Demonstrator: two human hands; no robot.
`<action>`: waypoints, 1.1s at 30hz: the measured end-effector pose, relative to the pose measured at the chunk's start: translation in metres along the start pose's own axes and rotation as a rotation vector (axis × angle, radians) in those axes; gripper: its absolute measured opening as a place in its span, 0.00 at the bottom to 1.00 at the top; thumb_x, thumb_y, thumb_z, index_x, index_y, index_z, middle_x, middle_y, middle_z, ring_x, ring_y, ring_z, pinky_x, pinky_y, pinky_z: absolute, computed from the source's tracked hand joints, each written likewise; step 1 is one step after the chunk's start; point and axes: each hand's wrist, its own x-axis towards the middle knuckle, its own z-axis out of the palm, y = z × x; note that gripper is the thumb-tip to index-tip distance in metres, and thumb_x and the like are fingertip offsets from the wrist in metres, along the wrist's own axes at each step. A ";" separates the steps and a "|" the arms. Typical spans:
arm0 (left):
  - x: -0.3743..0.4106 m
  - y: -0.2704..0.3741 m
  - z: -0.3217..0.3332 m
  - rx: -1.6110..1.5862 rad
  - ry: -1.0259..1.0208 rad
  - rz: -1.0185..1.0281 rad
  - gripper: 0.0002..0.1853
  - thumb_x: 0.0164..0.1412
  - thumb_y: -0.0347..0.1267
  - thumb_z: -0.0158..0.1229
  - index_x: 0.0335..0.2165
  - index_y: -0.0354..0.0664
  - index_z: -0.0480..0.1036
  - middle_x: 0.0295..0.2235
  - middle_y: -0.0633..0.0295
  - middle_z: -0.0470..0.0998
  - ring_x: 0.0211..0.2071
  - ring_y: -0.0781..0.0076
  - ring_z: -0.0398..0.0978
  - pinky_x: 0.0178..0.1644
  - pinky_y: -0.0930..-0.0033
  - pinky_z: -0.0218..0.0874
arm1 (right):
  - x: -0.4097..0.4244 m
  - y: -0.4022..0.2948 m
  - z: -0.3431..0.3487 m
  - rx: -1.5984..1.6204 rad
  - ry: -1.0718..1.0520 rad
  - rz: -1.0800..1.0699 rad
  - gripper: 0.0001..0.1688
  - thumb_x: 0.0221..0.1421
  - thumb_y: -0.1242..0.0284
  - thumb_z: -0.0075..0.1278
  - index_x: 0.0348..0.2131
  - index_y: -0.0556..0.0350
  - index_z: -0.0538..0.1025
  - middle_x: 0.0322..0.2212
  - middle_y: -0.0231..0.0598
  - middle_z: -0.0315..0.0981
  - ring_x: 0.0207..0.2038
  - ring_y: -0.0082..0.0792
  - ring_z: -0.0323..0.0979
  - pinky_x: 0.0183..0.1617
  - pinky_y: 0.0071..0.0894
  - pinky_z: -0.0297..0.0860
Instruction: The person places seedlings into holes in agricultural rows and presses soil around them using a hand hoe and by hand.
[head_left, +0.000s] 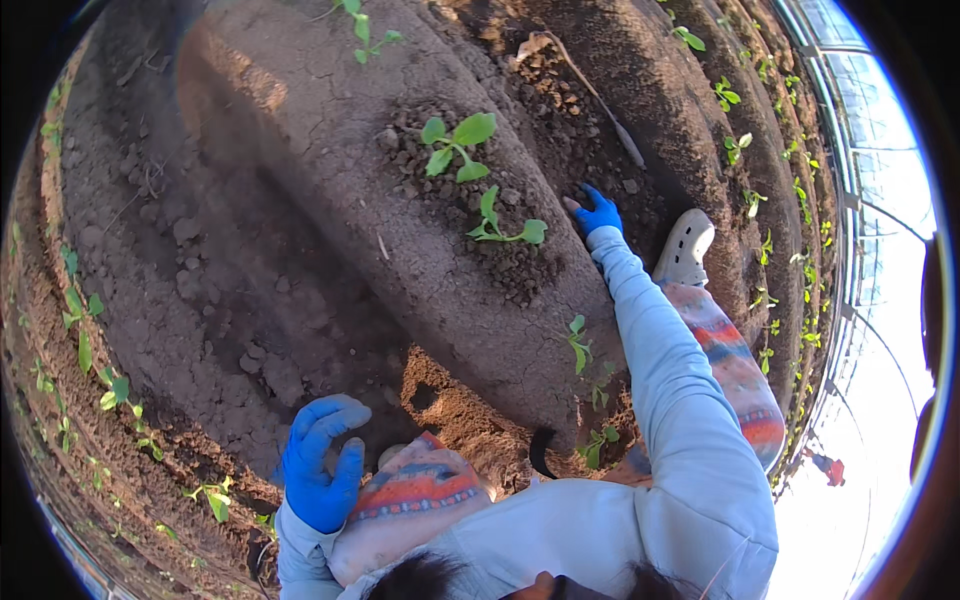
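My left hand (324, 459), in a blue glove, hovers by my left knee. Its fingers are curled, with a gap between them and the thumb, and no object shows in it. My right hand (600, 216), also blue-gloved, reaches down to the soil at the right side of a raised soil bed (330, 150). Its fingers are spread and one fingertip looks bare or soiled; what lies under the palm is hidden. Left of this hand, a leafy seedling (491, 225) stands in loose crumbled soil. Another seedling (461, 146) grows just beyond it.
A dry stick (596, 94) lies in the right furrow (577, 142), beyond my shoe (686, 244). Smaller seedlings (579, 345) grow near my body. A dark curved object (540, 452) sits in front of me. Further planted rows (735, 146) run on both sides, with a greenhouse frame (844, 187) at right.
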 end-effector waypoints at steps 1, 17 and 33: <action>0.003 -0.004 -0.002 0.006 -0.044 0.049 0.14 0.49 0.22 0.49 0.38 0.37 0.70 0.42 0.53 0.69 0.44 0.59 0.67 0.48 0.63 0.59 | 0.000 0.013 -0.003 0.010 -0.035 0.003 0.36 0.41 0.52 0.57 0.50 0.45 0.69 0.44 0.50 0.69 0.48 0.47 0.67 0.52 0.35 0.63; -0.049 -0.016 -0.055 0.017 0.258 0.197 0.12 0.51 0.24 0.54 0.38 0.41 0.70 0.38 0.54 0.71 0.39 0.56 0.70 0.43 0.61 0.63 | 0.039 0.040 -0.041 1.548 -0.762 0.080 0.23 0.49 0.67 0.45 0.44 0.58 0.69 0.42 0.39 0.70 0.45 0.44 0.67 0.53 0.39 0.62; -0.104 -0.130 -0.249 0.741 0.811 -0.427 0.25 0.47 0.41 0.60 0.41 0.38 0.66 0.41 0.50 0.67 0.44 0.52 0.67 0.48 0.60 0.59 | -0.018 -0.160 -0.170 1.496 -0.885 -0.312 0.26 0.47 0.71 0.50 0.48 0.47 0.67 0.41 0.41 0.66 0.30 0.30 0.63 0.18 0.18 0.59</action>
